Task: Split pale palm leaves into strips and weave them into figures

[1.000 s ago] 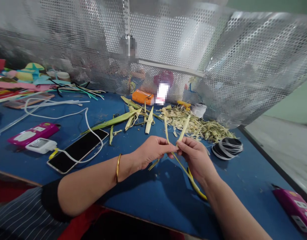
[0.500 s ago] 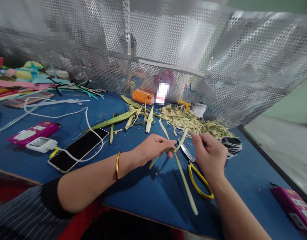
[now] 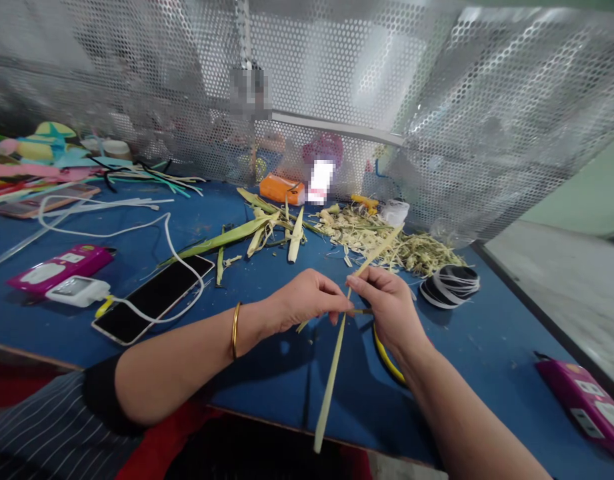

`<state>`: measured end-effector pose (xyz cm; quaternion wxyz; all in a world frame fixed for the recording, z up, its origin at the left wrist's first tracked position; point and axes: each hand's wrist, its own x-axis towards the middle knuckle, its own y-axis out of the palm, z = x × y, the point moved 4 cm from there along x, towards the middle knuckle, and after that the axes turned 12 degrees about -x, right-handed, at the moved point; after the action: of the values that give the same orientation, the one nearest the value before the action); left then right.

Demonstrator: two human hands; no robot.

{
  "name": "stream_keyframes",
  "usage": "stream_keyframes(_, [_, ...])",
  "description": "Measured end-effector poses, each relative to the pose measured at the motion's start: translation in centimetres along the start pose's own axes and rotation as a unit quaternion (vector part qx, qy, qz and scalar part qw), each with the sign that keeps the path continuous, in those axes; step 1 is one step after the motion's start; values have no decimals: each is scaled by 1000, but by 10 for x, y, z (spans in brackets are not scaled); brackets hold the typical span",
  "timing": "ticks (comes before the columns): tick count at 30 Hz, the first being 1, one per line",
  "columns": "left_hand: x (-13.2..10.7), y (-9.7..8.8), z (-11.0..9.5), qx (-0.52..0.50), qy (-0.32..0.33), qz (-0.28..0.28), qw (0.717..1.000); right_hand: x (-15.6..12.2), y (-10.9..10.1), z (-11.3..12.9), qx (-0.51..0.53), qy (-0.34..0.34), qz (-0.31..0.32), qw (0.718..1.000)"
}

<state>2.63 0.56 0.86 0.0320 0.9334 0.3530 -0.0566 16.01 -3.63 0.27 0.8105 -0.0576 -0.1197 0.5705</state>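
Note:
Between my hands are pale green leaf strips (image 3: 331, 387), one hanging down toward the table's front edge. My left hand (image 3: 307, 300), with a gold bangle at the wrist, pinches the strips where they cross. My right hand (image 3: 389, 303) grips a strip between thumb and fingers; its pale end sticks up to the right. A thin stem runs between the two hands. Below my right hand lies a pair of scissors, of which only part of the yellow handle (image 3: 388, 357) shows; the blades are hidden behind the hand.
Plant scraps (image 3: 367, 237) and long leaves (image 3: 227, 237) lie at the back of the blue table (image 3: 267, 387). A black phone (image 3: 154, 297) and magenta power strip (image 3: 61, 267) are on the left. A wire spool (image 3: 451, 287) and another magenta power strip (image 3: 584, 400) are on the right.
My right hand has come left and closed in on the strips beside my left hand, covering the scissor blades. The long hanging strip has swung from lower right to lower left.

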Motion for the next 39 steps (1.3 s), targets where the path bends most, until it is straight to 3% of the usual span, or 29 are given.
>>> stream_keyframes(6, [-3, 3, -8, -14, -23, 25, 999, 2, -3, 1, -80, -46, -54, 994])
stream_keyframes(9, [-2, -1, -7, -63, -20, -9, 998, 0, -16, 15, -208, -143, -99, 963])
stream_keyframes(11, [0, -7, -5, -116, -29, -46, 992, -7, -29, 31, -273, -226, -158, 922])
stream_keyframes(13, [2, -13, -4, -162, -41, -83, 982, -16, -36, 43, -312, -281, -170, 892])
stream_keyframes(15, [4, -17, -3, -198, -40, -110, 973, -24, -28, 51, -369, -353, -103, 854])
stream_keyframes(18, [5, -18, -4, -240, -23, -118, 963, -34, 1, 48, -475, -452, 23, 754])
stream_keyframes(21, [5, -15, 0, -276, -36, -121, 953, -35, 24, 34, -563, -484, 45, 669])
stream_keyframes(23, [5, -14, 3, -304, -48, -130, 942, -34, 31, 26, -590, -492, 31, 639])
stream_keyframes(27, [7, -13, 8, -352, -52, -129, 926, -35, 32, 21, -594, -507, 19, 625])
stream_keyframes(34, [5, -13, 11, -373, -57, -176, 909, -44, 41, 22, -574, -538, 66, 614])
stream_keyframes(39, [4, -12, 7, -385, -45, -133, 912, -43, 38, 24, -572, -525, -4, 630])
